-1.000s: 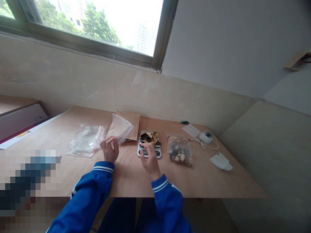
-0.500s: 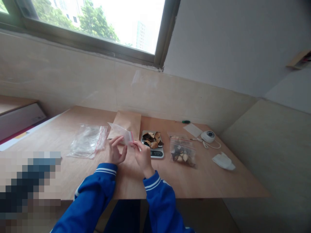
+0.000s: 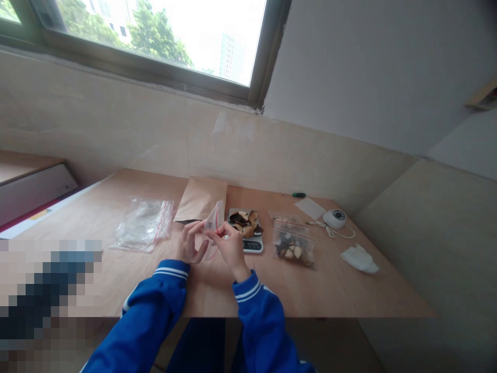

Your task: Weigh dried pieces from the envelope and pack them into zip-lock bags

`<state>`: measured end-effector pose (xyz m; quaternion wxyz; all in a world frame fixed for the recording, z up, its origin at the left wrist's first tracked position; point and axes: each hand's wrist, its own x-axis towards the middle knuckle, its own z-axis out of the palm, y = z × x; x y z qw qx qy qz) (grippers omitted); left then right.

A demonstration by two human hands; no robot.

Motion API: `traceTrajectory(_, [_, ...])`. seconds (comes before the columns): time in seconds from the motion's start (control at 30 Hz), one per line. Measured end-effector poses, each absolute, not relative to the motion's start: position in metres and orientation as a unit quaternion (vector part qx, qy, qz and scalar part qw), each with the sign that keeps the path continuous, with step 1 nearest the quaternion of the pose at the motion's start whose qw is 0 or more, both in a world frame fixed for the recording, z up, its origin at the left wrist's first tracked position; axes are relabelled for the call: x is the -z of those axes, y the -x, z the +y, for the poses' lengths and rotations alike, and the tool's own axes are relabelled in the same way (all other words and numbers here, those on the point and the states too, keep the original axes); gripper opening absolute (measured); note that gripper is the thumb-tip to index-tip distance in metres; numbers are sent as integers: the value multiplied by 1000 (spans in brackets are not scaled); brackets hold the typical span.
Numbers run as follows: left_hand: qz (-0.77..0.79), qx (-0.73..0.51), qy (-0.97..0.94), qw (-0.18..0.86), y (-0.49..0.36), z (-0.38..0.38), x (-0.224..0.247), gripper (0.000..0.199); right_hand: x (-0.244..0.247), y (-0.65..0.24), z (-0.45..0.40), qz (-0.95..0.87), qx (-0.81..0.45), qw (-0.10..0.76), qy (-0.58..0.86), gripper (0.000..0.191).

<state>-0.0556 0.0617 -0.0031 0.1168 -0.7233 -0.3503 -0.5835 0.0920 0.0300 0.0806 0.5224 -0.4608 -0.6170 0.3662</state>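
Opening step, I judge; small clear bag (image 3: 213,220) between my hands; right hand (image 3: 233,252) pinches its red-lined edge, left hand (image 3: 189,244) curves loosely, grip unclear; next move likely calls for parting the mouth

The left forearm (image 3: 149,305) slants up toward 1:30, the right forearm (image 3: 262,321) toward 11 o'clock. The left hand (image 3: 188,246) curves its fingers (image 3: 191,231) toward 1 o'clock, thumb (image 3: 201,252) apart; whether they grip is unclear. At its 3 o'clock, the right hand (image 3: 232,249) pinches between thumb and forefinger.
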Motion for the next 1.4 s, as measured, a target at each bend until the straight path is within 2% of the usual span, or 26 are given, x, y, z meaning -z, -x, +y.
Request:
traceTrajectory(0.13, [-362,557,737,121,56,64,6,34,-81,-92,32,-626,-419,509,417,43])
traceTrajectory(0.23, [-361,540,753,111,56,66,5,15,-79,-94,32,-649,-403,502,406,42])
traceTrajectory(0.3, [-360,543,752,103,56,67,3,10,-76,-99,34,-655,-382,504,414,40])
traceTrajectory(0.47, [-456,654,590,130,59,68,1,14,-64,-134,48,-624,-276,518,516,42])
traceTrajectory(0.67, [-442,655,600,128,60,69,6,22,-56,-165,54,-722,-53,441,530,45])
traceTrajectory(0.77, [-433,681,573,146,60,69,6,18,-47,-164,54,-713,15,401,575,36])
traceTrajectory(0.9, [-422,687,571,155,61,69,4,15,-33,-156,59,-723,97,333,598,16])
traceTrajectory(0.97, [-417,684,578,152,62,69,4,14,-29,-152,62,-717,108,325,607,12])
traceTrajectory(1.1, [-422,679,582,148,63,69,4,14,-35,-150,60,-704,110,334,617,15])
traceTrajectory(1.27, [-425,681,580,137,64,69,5,18,-48,-167,34,-679,63,414,603,12])
traceTrajectory(1.4, [-430,687,571,130,64,69,5,19,-33,-198,-1,-667,53,452,590,18])
